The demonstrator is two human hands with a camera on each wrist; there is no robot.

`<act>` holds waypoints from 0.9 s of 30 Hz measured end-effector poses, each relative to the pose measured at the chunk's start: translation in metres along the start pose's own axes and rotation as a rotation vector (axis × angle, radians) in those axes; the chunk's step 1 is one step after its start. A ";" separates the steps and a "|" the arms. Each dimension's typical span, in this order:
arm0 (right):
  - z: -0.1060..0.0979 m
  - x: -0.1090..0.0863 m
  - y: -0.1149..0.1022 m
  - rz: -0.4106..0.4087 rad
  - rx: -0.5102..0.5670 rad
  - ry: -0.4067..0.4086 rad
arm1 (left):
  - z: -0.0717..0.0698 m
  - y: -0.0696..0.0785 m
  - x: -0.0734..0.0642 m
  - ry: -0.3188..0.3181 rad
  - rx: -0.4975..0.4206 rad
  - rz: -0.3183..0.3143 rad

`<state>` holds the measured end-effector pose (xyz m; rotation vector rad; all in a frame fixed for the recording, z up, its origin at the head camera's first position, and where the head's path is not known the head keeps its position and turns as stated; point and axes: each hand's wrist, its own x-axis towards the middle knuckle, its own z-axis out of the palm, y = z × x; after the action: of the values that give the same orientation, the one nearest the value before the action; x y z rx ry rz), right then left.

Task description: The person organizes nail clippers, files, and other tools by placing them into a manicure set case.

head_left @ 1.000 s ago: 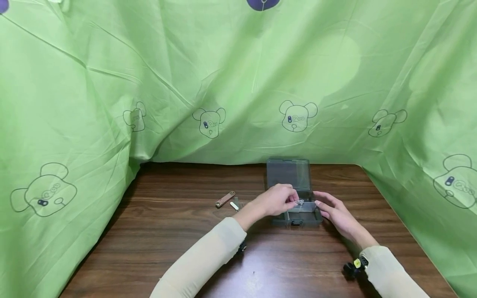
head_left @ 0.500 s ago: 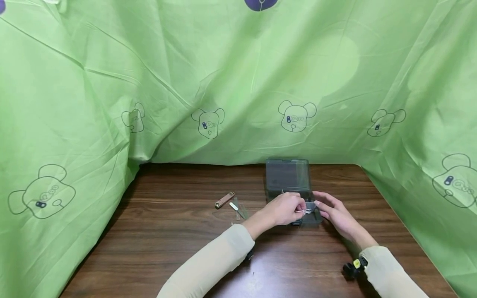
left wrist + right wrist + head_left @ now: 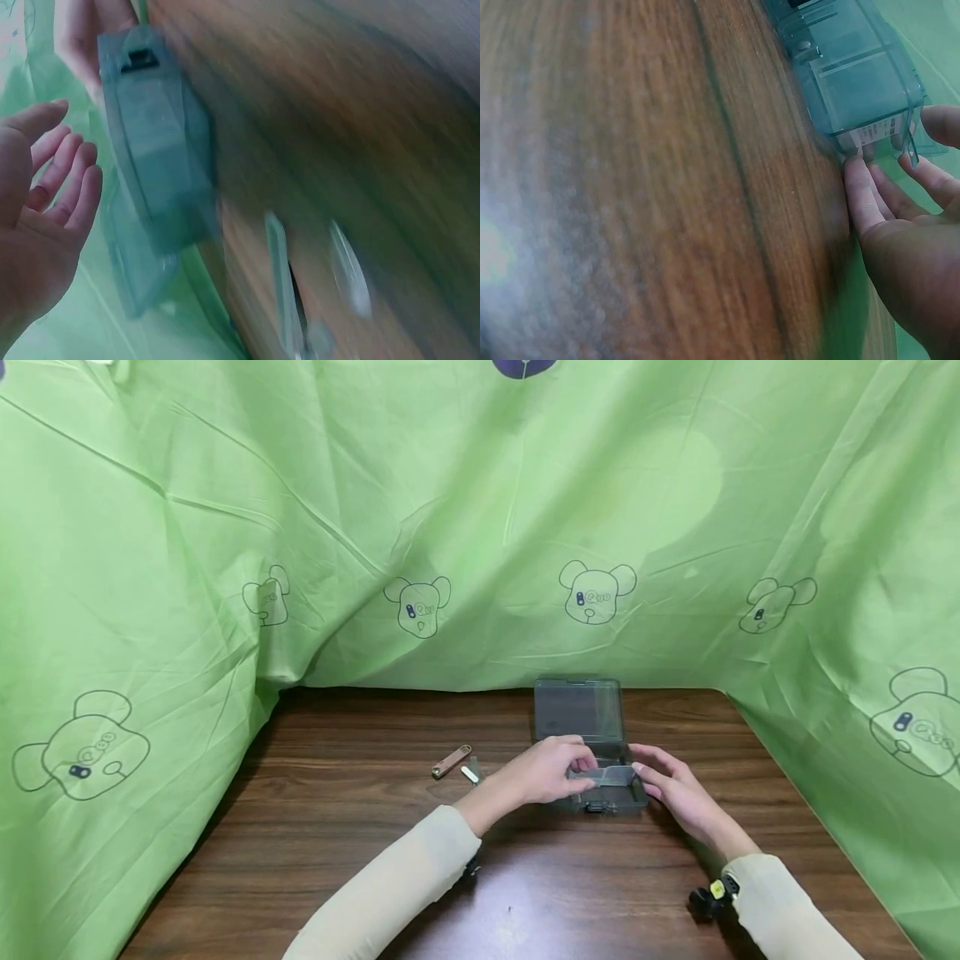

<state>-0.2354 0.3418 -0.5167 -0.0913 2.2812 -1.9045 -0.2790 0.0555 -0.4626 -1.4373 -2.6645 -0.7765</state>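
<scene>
A clear grey plastic organiser box [image 3: 636, 802] stands on the table with its lid [image 3: 577, 710] raised at the back. Inside it, a translucent divider [image 3: 619, 775] runs crosswise. Over the box's left part is my left hand [image 3: 551, 768]. Its fingers are loosely bent, with nothing visible between them in the left wrist view. My right hand [image 3: 675, 785] holds the box's right end. In the right wrist view, its fingers [image 3: 862, 195] touch the labelled end wall, and the thumb is near the rim. The left hand hides part of the compartments.
Left of the box lie a pinkish slim tool [image 3: 452, 762] with metal ends and a small white-ended piece [image 3: 470, 774]. Near them is a clear strip [image 3: 475, 765], partly hidden by the left wrist. A green curtain [image 3: 480, 527] surrounds the wooden table [image 3: 570, 893].
My left hand lifted small shiny metal pieces from the box's back part to its front part, then let go and drew back leftward. The right hand has stayed at the box's end.
</scene>
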 end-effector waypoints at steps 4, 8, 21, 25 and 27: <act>0.000 -0.001 -0.001 0.000 -0.005 0.002 | -0.013 -0.015 -0.015 0.007 0.011 -0.042; 0.000 -0.002 -0.001 -0.005 -0.012 0.001 | -0.024 -0.035 -0.032 0.020 0.028 -0.085; -0.001 -0.002 0.000 -0.020 -0.006 -0.010 | -0.047 -0.084 -0.087 0.063 0.070 -0.206; -0.001 -0.002 0.001 -0.021 -0.002 -0.012 | -0.053 -0.102 -0.105 0.072 0.091 -0.253; -0.001 -0.002 0.001 -0.018 0.001 -0.011 | -0.055 -0.111 -0.113 0.075 0.091 -0.278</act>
<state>-0.2337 0.3432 -0.5172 -0.1225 2.2803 -1.9092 -0.3128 -0.1065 -0.4877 -1.0101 -2.8354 -0.6952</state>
